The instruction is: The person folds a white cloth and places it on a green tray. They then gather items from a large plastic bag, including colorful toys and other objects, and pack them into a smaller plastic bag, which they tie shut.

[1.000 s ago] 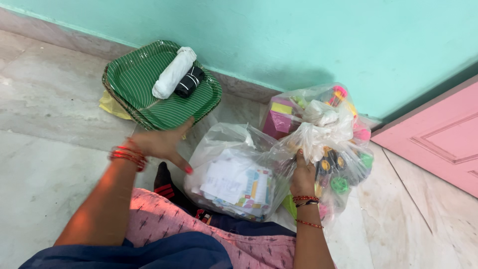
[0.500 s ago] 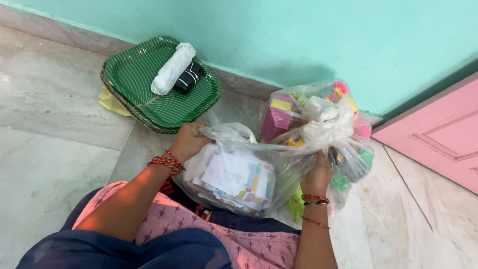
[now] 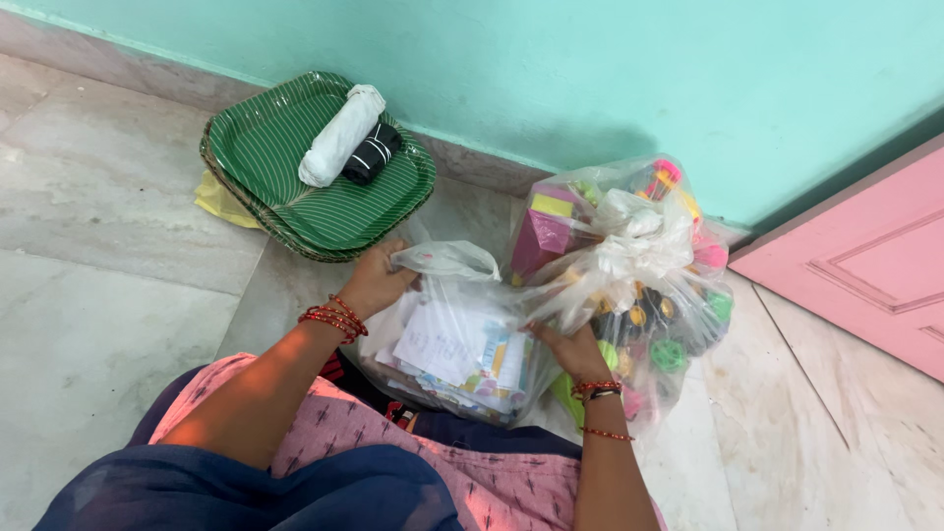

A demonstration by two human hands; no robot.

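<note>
1. Pale marble floor (image 3: pixel 88 324) runs up to a turquoise wall (image 3: pixel 610 69), with a pink door (image 3: pixel 865 265) at the far right.
2. Up and left of the left hand, green trays (image 3: pixel 265 157) are stacked, carrying a white roll (image 3: pixel 339 138) and a black roll (image 3: pixel 374 152).
3. Left hand (image 3: pixel 377 280) pinches the knotted top of the clear bag of papers (image 3: pixel 457 344), fingers closed on the plastic.
4. Right hand (image 3: pixel 570 346) presses against that bag's right side, fingers partly spread; whether it grasps plastic cannot be told.
5. Just right of the right hand leans a bag of toys (image 3: pixel 639 265), touching the paper bag.
6. Judged: pulling gently at the knot while the other hand steadies the bag should spare the thin plastic.
</note>
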